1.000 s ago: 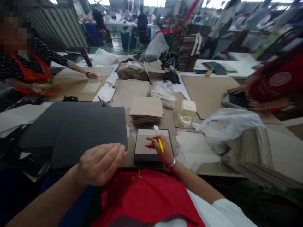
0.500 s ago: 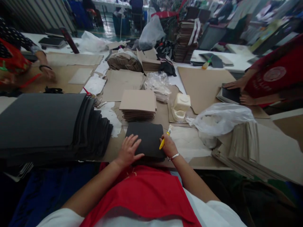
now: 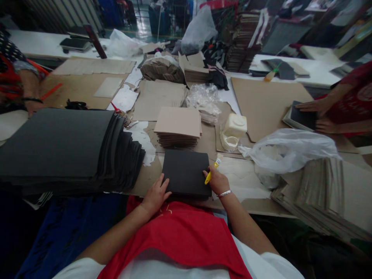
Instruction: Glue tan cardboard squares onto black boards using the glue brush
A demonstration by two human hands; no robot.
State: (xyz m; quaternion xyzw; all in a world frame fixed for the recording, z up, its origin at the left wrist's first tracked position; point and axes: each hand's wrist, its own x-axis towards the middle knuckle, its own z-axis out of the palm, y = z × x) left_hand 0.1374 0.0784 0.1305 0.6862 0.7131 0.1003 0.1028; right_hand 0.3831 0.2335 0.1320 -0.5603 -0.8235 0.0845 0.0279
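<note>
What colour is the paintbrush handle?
The paintbrush handle is yellow, as the head view shows.

Maroon cylinder (image 3: 95, 41) beside a crumpled translucent bag (image 3: 123, 43)

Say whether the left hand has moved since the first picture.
Yes, to the right: against the tan card stack, the left hand was farther left; now it is at the near left corner of the dark panel.

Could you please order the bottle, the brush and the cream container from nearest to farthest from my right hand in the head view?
1. Brush: held in the right hand.
2. Cream container: beyond the hand, slightly right.
3. Bottle: much farther back, to the right.
</note>
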